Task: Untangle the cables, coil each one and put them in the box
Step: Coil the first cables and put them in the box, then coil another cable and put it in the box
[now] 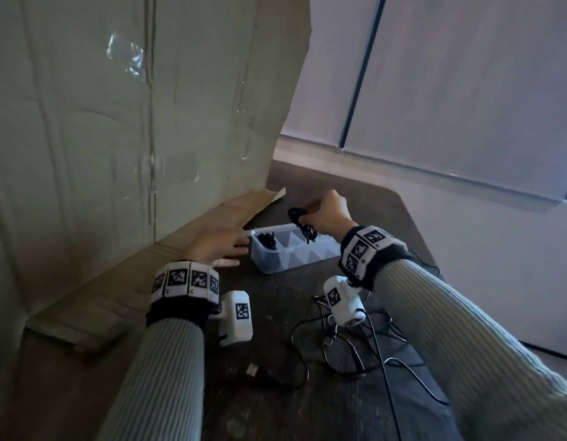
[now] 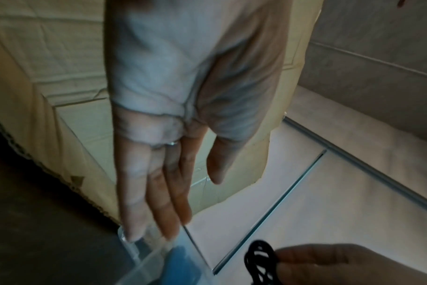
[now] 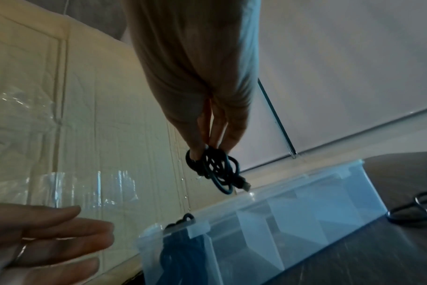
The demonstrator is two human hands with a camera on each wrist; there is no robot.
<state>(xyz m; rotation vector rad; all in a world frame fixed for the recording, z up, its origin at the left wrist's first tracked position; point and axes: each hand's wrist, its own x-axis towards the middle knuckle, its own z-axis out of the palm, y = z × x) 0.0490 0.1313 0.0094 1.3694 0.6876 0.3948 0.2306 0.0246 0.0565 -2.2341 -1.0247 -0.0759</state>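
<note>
A clear plastic box [image 1: 307,259] with several compartments sits on the dark table. Its left compartment holds a coiled black cable [image 1: 269,241]. My right hand [image 1: 326,208] pinches a second coiled black cable [image 1: 303,222] and holds it above the box; in the right wrist view this coil [image 3: 215,169] hangs from my fingertips over the box [image 3: 293,212]. My left hand [image 1: 223,246] is flat with straight fingers, just left of the box's left end. In the left wrist view its fingertips [image 2: 134,231] reach the box corner [image 2: 144,250].
A tangle of black cables [image 1: 349,342] with a USB plug [image 1: 253,370] lies on the table in front of the box. A large cardboard sheet [image 1: 116,122] stands at the left, its flap lying on the table. A white blind hangs behind.
</note>
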